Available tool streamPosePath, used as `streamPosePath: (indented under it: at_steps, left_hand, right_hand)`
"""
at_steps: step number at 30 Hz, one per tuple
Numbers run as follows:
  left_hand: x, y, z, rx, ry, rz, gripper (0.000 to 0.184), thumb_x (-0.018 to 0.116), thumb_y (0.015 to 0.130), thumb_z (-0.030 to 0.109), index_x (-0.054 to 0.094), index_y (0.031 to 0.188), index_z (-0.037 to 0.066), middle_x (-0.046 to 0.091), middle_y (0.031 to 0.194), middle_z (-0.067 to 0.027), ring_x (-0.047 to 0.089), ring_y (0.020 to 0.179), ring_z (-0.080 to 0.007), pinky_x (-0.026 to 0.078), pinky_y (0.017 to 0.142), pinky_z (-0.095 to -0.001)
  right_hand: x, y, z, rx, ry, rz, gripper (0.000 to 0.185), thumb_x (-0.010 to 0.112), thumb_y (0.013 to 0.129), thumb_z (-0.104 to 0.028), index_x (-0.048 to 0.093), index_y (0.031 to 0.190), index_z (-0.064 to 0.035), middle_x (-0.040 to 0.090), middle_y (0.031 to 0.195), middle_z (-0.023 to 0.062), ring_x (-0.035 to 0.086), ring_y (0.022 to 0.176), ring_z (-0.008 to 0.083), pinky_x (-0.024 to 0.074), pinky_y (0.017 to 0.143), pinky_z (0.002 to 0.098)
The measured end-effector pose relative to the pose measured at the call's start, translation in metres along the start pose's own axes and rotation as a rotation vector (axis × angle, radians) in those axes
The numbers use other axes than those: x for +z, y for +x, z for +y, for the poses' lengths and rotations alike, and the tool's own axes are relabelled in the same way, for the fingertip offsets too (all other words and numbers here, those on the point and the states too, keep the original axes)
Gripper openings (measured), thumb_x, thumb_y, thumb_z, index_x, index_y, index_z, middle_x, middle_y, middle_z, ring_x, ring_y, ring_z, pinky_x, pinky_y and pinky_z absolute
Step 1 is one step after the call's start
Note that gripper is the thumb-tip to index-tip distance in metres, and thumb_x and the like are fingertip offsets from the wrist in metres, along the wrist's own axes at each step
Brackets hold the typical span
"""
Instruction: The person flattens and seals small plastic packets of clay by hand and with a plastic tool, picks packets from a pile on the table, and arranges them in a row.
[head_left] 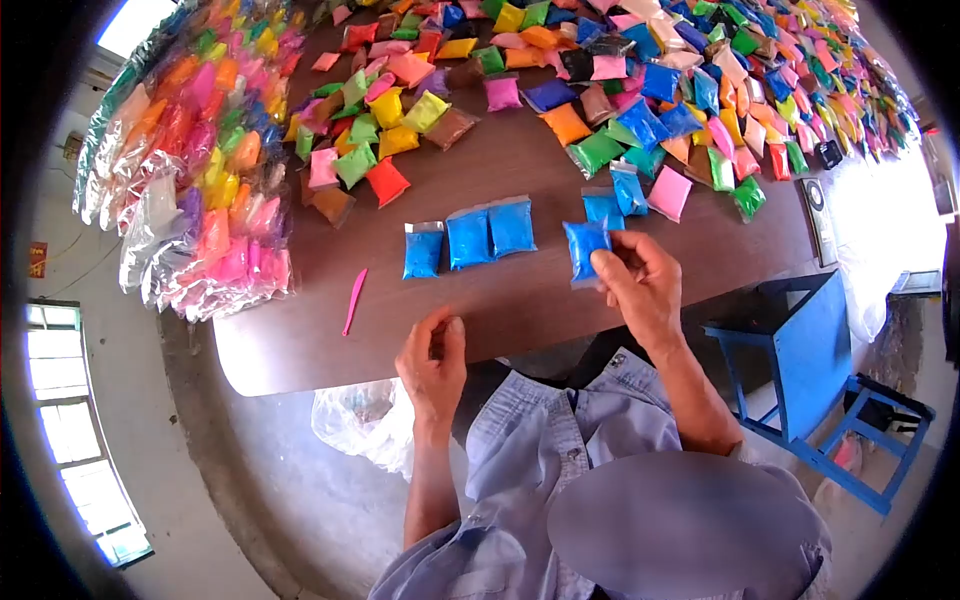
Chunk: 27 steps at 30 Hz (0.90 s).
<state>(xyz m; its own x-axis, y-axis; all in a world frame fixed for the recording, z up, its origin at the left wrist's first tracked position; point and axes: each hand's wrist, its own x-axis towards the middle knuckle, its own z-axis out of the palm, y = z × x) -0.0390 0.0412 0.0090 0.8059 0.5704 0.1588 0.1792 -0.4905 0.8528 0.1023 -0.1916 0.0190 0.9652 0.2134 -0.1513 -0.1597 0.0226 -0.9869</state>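
Between the thumb and fingers of my right hand (648, 292) is a small clear packet of blue clay-like material (586, 248), held just above the table's near side. My left hand (433, 362) is at the table edge, its fingers loosely curled and the thumb apart, with nothing visible in it. In front of my hands lie a single blue packet (423, 252) and a pair of blue packets (491, 235) side by side. Two more blue packets (604, 208) lie just beyond the held one. A pink plastic stick tool (355, 302) rests left of the row.
Loose packets of many colours (640, 90) cover the far part of the brown table (540, 285). Large clear bags of coloured packets (205, 200) are heaped at the left. A blue stool (810, 345) stands on the right, and a clear plastic bag (365, 425) is below the table edge.
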Motion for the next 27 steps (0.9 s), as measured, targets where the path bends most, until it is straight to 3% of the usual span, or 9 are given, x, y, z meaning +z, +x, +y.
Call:
streamPosePath:
  at_steps: [4, 11, 14, 16, 18, 22, 27]
  left_hand:
    - [0.009, 0.000, -0.010, 0.109, 0.061, 0.124, 0.014, 0.074, 0.098, 0.007, 0.075, 0.110, -0.001, 0.076, 0.088, -0.0118, 0.069, 0.076, -0.0131, 0.055, 0.069, -0.0287]
    - [0.013, 0.000, -0.010, 0.132, 0.076, 0.153, 0.012, 0.073, 0.097, 0.006, 0.075, 0.108, 0.000, 0.077, 0.091, -0.0137, 0.072, 0.078, -0.0167, 0.057, 0.071, -0.0309]
    - [0.015, 0.003, -0.013, 0.281, 0.133, 0.218, 0.011, 0.073, 0.097, 0.005, 0.075, 0.106, 0.000, 0.077, 0.092, -0.0140, 0.074, 0.080, -0.0201, 0.057, 0.073, -0.0323]
    - [0.015, -0.001, -0.014, 0.178, 0.153, 0.174, 0.009, 0.073, 0.096, 0.004, 0.074, 0.104, 0.000, 0.077, 0.092, -0.0139, 0.074, 0.081, -0.0226, 0.057, 0.075, -0.0335]
    - [0.015, 0.000, -0.010, 0.195, 0.145, 0.180, 0.008, 0.073, 0.096, 0.004, 0.074, 0.103, 0.000, 0.077, 0.092, -0.0141, 0.074, 0.082, -0.0224, 0.057, 0.075, -0.0338]
    - [0.016, 0.002, -0.007, 0.232, 0.136, 0.198, 0.007, 0.073, 0.095, 0.001, 0.072, 0.102, 0.001, 0.074, 0.089, -0.0141, 0.072, 0.077, -0.0231, 0.056, 0.070, -0.0337]
    - [0.017, 0.001, -0.007, 0.261, 0.134, 0.191, 0.008, 0.072, 0.095, 0.001, 0.072, 0.103, 0.002, 0.072, 0.087, -0.0121, 0.068, 0.071, -0.0215, 0.054, 0.066, -0.0325]
  right_hand:
    - [0.004, 0.007, 0.001, -0.071, -0.027, 0.014, 0.031, 0.075, 0.099, -0.013, 0.067, 0.122, 0.0039, 0.070, 0.094, 0.0032, 0.066, 0.077, 0.0067, 0.0525, 0.059, 0.0230]
    - [0.013, 0.010, 0.003, -0.046, -0.020, 0.012, 0.030, 0.070, 0.100, -0.013, 0.067, 0.126, 0.0022, 0.070, 0.094, 0.0020, 0.066, 0.077, 0.0074, 0.0533, 0.060, 0.0244]
    - [0.007, 0.014, 0.000, -0.038, -0.047, -0.001, 0.030, 0.072, 0.099, -0.012, 0.069, 0.125, 0.0028, 0.071, 0.091, 0.0036, 0.066, 0.078, 0.0071, 0.0534, 0.063, 0.0247]
    - [0.005, 0.019, -0.002, -0.107, -0.099, 0.029, 0.030, 0.073, 0.098, -0.013, 0.069, 0.123, 0.0034, 0.072, 0.091, 0.0045, 0.066, 0.078, 0.0074, 0.0541, 0.065, 0.0251]
    - [0.002, 0.027, -0.004, -0.163, -0.177, 0.081, 0.031, 0.077, 0.095, -0.013, 0.071, 0.120, 0.0044, 0.074, 0.092, 0.0063, 0.067, 0.079, 0.0087, 0.0559, 0.070, 0.0266]
    - [-0.009, 0.055, -0.030, -0.329, -0.262, 0.109, 0.031, 0.077, 0.094, -0.016, 0.072, 0.118, 0.0037, 0.074, 0.090, 0.0061, 0.067, 0.079, 0.0086, 0.0553, 0.070, 0.0271]
    - [-0.045, 0.112, -0.059, -0.380, -0.391, 0.230, 0.035, 0.077, 0.096, -0.023, 0.073, 0.117, 0.0040, 0.074, 0.089, 0.0057, 0.066, 0.079, 0.0082, 0.0539, 0.070, 0.0271]
